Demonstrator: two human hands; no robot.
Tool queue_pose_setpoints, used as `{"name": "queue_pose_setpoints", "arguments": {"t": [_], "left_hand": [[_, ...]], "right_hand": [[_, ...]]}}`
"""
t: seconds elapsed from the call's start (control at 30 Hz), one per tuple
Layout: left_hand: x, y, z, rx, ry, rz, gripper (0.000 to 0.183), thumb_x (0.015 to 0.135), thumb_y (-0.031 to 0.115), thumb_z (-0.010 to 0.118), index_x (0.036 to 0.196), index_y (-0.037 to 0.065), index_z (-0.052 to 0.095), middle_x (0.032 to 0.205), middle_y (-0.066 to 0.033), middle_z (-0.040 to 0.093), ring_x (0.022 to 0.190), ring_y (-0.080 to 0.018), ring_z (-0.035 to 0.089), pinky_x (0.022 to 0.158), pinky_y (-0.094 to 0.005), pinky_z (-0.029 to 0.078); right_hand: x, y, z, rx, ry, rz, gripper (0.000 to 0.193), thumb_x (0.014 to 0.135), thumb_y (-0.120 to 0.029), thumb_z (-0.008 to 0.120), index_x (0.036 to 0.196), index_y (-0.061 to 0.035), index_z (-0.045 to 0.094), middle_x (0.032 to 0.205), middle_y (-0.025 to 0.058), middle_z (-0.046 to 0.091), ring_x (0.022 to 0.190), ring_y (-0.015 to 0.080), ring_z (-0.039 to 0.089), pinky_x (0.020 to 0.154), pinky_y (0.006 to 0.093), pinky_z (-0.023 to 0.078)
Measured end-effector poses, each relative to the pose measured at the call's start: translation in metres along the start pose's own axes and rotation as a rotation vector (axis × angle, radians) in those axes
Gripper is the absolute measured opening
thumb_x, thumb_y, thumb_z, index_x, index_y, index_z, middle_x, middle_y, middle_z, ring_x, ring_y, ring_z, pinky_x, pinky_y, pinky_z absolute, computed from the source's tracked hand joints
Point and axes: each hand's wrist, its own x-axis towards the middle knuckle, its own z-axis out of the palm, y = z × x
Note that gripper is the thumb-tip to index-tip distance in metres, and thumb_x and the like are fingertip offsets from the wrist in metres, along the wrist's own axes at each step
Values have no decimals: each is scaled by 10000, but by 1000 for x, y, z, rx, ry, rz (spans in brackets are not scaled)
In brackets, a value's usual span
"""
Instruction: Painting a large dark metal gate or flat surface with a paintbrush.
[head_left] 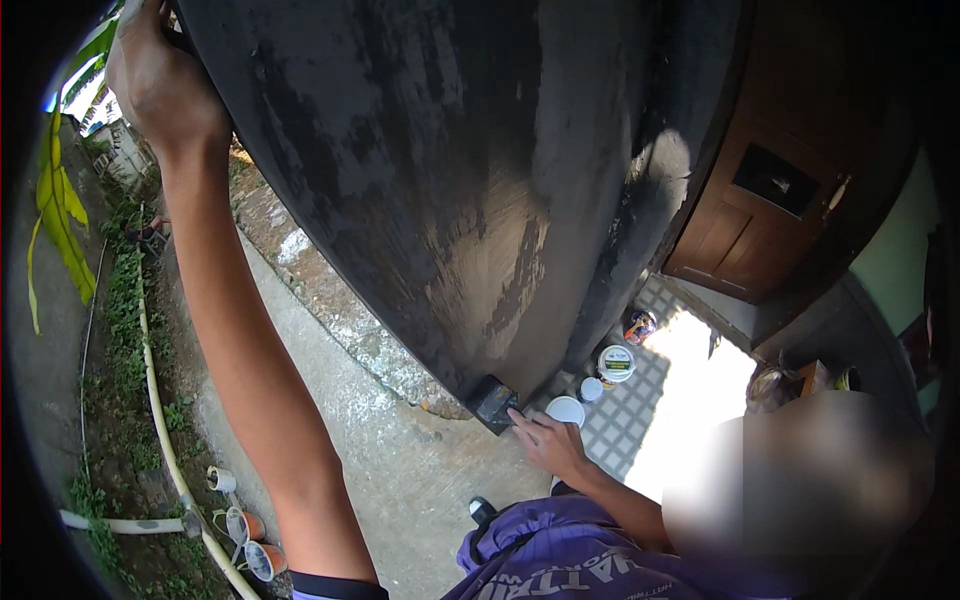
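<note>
A dark grey, patchy wall surface [400, 130] rises in front of me, with a paler streaked patch in its middle. High on the left, my left hand [165, 90] rests against the wall's outer edge. Its fingers are mostly hidden or cut off by the frame. Down at the wall's lower end, my right hand [548, 440] holds a flat black spreader blade [495, 403] with grey smears on it, its index finger stretched along the blade. The blade touches or lies very close to the wall's bottom corner. A round white tub [566, 411] stands just beyond that hand.
More white tubs [616, 363] and a colourful can [640, 325] line the wall's foot on checkered tiles [620, 420]. A brown door [765, 220] is at right. On the left are a pale pipe [155, 400], plant pots [262, 560] and drooping leaves [60, 190]. A blurred patch covers the lower right.
</note>
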Motion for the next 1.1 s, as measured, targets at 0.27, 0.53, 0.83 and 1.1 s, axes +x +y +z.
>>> {"name": "queue_pose_setpoints", "arguments": {"t": [0.27,0.53,0.83,1.1], "left_hand": [[7,9,7,-167,-75,-33,263,874,78,642,1089,-71,619,961,-174,690,824,-262,683,740,-344,534],[22,31,11,-369,32,-126,380,987,207,374,1021,-51,652,968,-148,692,833,-258,651,780,-323,475],[31,67,-11,-790,-20,-556,431,988,248,343,1103,-35,647,996,-104,680,907,-179,606,866,-294,439],[2,24,18,-562,-147,-517,411,992,193,344,1185,-65,599,1114,-199,667,1060,-274,629,932,-347,460]], "right_hand": [[130,-80,-225,7,338,-215,262,768,-199,742,1006,-88,746,864,135,721,654,281,678,663,339,549],[164,-120,-320,-184,730,-410,230,824,-223,727,1011,-92,754,919,120,733,756,231,724,708,274,563],[98,-21,-105,-32,612,-160,397,844,-161,703,1236,-124,645,621,94,513,509,247,514,506,360,444],[-198,125,73,-176,-153,797,320,878,-392,600,1056,-154,718,875,166,696,831,379,670,759,491,538]]}}
